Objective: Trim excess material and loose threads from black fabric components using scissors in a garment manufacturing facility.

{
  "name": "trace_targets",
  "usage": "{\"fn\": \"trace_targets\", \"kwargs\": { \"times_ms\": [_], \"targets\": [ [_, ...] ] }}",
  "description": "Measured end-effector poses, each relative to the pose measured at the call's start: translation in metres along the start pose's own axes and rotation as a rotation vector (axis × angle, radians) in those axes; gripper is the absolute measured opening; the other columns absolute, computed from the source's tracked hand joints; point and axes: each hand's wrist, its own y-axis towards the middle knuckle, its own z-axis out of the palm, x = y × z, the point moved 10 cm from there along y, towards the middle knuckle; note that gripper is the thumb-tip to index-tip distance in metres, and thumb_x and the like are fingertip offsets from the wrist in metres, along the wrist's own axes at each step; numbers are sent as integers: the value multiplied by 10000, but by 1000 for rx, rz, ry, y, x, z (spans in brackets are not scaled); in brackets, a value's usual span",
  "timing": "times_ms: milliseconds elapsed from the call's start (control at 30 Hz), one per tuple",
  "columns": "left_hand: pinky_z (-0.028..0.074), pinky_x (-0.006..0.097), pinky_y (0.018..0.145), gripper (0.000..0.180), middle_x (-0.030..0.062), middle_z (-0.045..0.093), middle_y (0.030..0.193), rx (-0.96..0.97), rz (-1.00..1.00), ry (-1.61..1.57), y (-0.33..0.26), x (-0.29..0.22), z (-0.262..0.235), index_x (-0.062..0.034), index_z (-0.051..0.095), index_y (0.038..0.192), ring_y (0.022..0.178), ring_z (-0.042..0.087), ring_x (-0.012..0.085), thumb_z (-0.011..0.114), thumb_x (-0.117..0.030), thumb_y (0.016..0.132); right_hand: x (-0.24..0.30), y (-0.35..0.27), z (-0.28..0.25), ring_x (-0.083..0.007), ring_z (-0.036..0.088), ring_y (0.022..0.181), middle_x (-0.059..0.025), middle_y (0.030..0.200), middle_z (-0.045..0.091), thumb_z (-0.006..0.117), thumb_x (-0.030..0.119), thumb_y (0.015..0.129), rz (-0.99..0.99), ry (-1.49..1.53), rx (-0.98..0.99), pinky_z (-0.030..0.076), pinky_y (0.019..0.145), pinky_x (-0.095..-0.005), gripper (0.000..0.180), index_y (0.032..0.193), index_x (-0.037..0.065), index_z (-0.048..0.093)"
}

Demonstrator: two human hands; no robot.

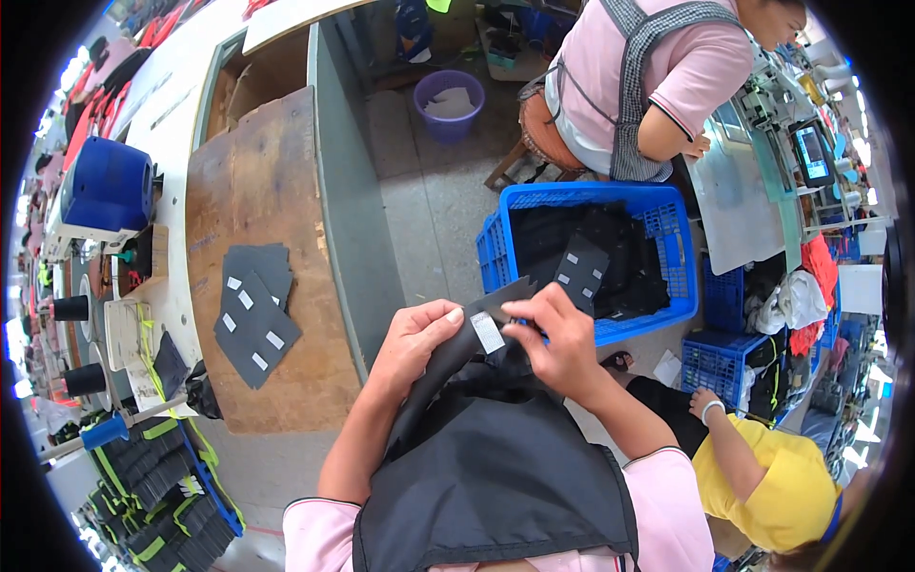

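Table [253,191] at nine o'clock, blue crate [658,325] at two, and between the hands, the dark panel [448,358]! Its long axis runs seven to one, far end pointing at one. I've got the left hand [412,349] pinching it, thumb on top. Now the white label [488,333] on that panel: it lies at eight o'clock from the right hand's [560,338] fingers, just beside them, so the right is nearer; long axis eleven to five. Those fingers curl in close; whether they're pinching, I can't tell.
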Motion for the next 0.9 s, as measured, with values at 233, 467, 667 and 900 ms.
{"fn": "trace_targets", "kwargs": {
  "times_ms": [233,467,667,900],
  "targets": [
    [430,182,578,212,11,615,750,-9,3,-85,4,-2,-5,-2,614,886,629,542,45,566,-208,872,-15,0,7,-147,536,616,-62,775,542,677,-2,723,23,60,8,412,517,-243,197,901,34,600],
    [431,175,541,128,6,617,743,-324,299,-211,0,-45,-42,-33,610,870,609,547,41,647,-147,825,-104,-72,88,-26,327,464,55,608,389,586,162,855,1000,1176,82,239,411,-174,252,1062,36,517],
    [465,206,599,189,37,593,863,-415,441,-385,-4,-55,-41,-23,539,1008,694,560,72,579,-147,872,-85,-59,143,-26,355,441,55,572,444,591,225,870,1188,1655,71,227,388,-173,178,959,72,578],
    [334,304,970,470,82,489,1142,-705,492,-41,-28,-7,-104,14,380,1253,1093,439,160,576,-179,872,-90,22,71,-24,516,649,32,750,590,687,81,767,655,1097,92,424,586,-184,244,988,19,605]
  ]
}}
